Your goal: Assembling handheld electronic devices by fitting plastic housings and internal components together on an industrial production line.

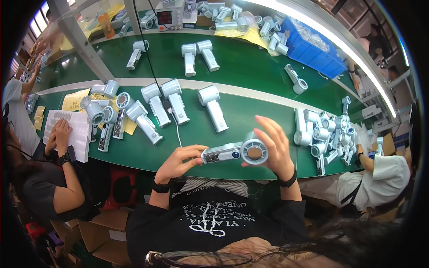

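- So on my feed there's one pale blue handheld fan [228, 151] in play, lower middle of the frame, held just off the near edge of the green tabletop [250, 111], lying roughly sideways with its head to the right.
- Left hand [179, 161] has the handle end, thumb and fingers closed on it.
- Right hand [278, 152] is up around the round head, fingers spread and raised, a bit of skin peeking out under the rim. Can't tell from here if it's really gripping or just steadying.
- The handle is open along the side facing me, circuit bits showing, plus a dark blue round part near the head. The grille has a brown centre.
- Just beyond my hands, a lone fan [213, 108] lies mid-frame, with a pair of fans [165, 102] to its left and a white cable [178, 131] running down beside them.
- Right side of the frame: a big heap of fans [326, 136] near the tabletop's edge.
- Upper right: a blue bin [308, 56] loaded with clear stuff, too small to make out.
- Far left, a co-worker's hands [61, 134] rest on a white sheet [81, 145].
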Demonstrator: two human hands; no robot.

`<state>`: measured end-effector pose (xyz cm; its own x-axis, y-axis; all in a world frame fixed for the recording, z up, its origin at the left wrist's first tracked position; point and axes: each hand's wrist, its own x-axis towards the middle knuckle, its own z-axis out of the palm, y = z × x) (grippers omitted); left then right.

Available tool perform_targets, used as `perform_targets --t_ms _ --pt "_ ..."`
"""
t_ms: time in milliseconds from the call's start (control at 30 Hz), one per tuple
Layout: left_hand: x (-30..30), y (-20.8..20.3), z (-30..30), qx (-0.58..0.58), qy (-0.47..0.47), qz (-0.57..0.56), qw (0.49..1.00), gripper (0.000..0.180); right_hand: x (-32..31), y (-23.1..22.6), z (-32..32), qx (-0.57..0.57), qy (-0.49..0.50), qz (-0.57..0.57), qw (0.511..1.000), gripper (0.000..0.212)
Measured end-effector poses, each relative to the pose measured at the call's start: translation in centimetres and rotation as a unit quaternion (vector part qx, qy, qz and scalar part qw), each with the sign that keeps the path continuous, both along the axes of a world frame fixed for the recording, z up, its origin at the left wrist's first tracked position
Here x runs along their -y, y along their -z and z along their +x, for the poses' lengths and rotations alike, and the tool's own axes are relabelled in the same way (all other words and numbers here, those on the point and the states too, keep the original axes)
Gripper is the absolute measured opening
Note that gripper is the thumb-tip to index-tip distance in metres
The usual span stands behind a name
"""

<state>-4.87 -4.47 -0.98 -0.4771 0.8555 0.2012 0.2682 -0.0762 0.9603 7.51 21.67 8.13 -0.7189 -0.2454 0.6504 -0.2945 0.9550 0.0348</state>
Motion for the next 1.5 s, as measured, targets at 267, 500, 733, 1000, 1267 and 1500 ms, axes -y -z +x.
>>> perform_targets --t_ms 267,500,733,1000,1267,1500 --pt "0.1 -0.1 0.4 0.049 0.07 -0.012 0.996 0.012 0.4 3.4 -0.8 -0.03 -0.19 -0.214 0.958 0.091" --pt "0.1 -1.4 1.0 0.045 0.087 -0.025 0.995 0.013 0.7 4.2 0.5 -0.19 -0.169 -0.288 0.923 0.091" --pt "0.7 -1.7 1.6 0.039 -0.033 -0.033 0.998 0.013 -1.6 -6.0 3.7 -0.429 -0.103 -0.436 0.785 0.091" --pt "0.0 -0.2 1.2 0.033 -0.014 -0.027 0.999 0.015 -4.4 -7.8 4.5 -0.093 -0.516 -0.657 0.542 0.084" --pt "0.2 -0.6 0.8 0.019 -0.023 -0.033 0.999 0.017 -15.3 -1.2 -9.8 -0.089 0.24 -0.267 0.929 0.065" --pt "0.1 -1.2 1.3 0.011 -0.015 -0.041 0.999 0.018 -30.4 9.9 -21.3 0.089 0.284 -0.256 0.92 0.068"
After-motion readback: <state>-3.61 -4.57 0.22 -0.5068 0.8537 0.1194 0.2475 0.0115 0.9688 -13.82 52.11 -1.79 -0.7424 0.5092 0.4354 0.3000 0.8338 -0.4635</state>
